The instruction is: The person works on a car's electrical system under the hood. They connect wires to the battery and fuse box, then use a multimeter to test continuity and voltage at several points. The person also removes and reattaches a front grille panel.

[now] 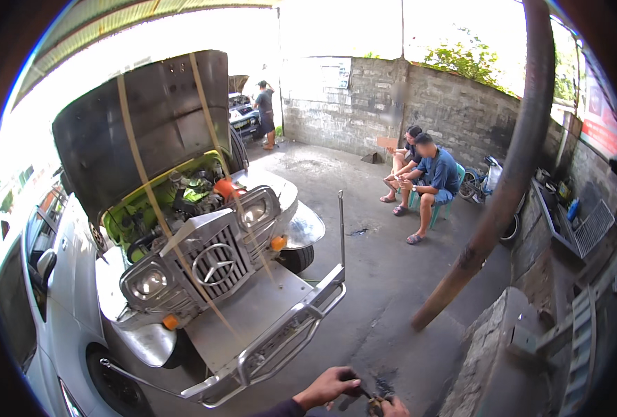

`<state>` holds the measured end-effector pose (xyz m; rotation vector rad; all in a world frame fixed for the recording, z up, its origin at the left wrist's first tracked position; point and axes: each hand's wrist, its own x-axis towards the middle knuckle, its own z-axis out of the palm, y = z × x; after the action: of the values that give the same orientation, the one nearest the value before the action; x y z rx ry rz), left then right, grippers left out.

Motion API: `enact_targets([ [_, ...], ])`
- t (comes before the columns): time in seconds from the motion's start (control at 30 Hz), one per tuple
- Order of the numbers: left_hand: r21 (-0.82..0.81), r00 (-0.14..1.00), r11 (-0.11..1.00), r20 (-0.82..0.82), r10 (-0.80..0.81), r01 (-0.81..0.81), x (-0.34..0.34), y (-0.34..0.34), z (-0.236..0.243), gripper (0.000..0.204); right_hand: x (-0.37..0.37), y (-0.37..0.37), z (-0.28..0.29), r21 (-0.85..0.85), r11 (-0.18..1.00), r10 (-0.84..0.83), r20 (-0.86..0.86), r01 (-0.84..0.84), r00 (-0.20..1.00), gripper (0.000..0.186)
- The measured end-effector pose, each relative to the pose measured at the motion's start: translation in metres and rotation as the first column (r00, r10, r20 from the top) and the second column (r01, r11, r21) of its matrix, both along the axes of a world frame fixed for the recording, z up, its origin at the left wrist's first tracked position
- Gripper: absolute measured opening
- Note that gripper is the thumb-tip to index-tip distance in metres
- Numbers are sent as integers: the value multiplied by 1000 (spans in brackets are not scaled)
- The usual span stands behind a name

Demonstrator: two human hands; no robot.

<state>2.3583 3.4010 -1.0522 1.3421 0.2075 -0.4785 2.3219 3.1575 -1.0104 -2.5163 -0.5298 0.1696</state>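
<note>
At the bottom edge my left hand [331, 386] is closed around a small dark tool or part [356, 390]. My right hand [392, 407] shows only partly at the very bottom and touches a small brownish metal piece [374, 406] next to that dark thing. Both hands are held over the stained concrete floor [385, 292], just in front of the chrome bumper [291, 333] of a silver vehicle. What the held things are is too small to tell.
The silver vehicle [211, 271] stands at left with its hood [149, 118] raised and engine exposed. A silver car [37, 313] is parked beside it. Two people [426, 181] sit by the block wall. Another person [265, 111] stands far back. A slanted brown pole [503, 187] and workbench [565, 229] are at right.
</note>
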Motion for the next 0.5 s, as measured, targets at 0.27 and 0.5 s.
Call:
enact_targets([
  [0.27,-63,942,948,150,-301,312,337,-19,-11,26,288,-17,-17,28,992,-122,112,120,986,20],
  [0.5,-163,994,987,109,10,8,588,19,3,24,590,20,7,69,993,81,197,-96,977,20],
])
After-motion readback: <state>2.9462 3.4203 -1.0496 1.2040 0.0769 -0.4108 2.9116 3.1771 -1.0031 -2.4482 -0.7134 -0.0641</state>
